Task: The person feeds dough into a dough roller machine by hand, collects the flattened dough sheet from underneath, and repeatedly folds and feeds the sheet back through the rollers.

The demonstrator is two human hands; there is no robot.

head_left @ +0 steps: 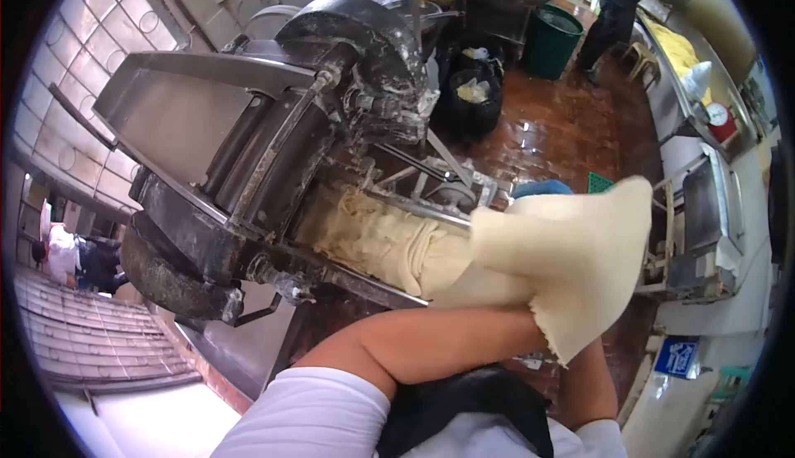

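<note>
A wide sheet of pale dough hangs raised over both my forearms at the right of the tray. My left forearm reaches across in front of me, and its hand is hidden behind the sheet. The right forearm comes up from below, its hand also covered by the dough. More dough lies in loose folds in the metal tray, joined by a flat stretch to the raised part. Left of the tray stands a floury roller machine with a sloping metal plate.
Dark bags and a green bin stand on the red tiled floor behind. One person stands at the back right; another person is at the far left. A counter with yellow material and a scale runs along the right.
</note>
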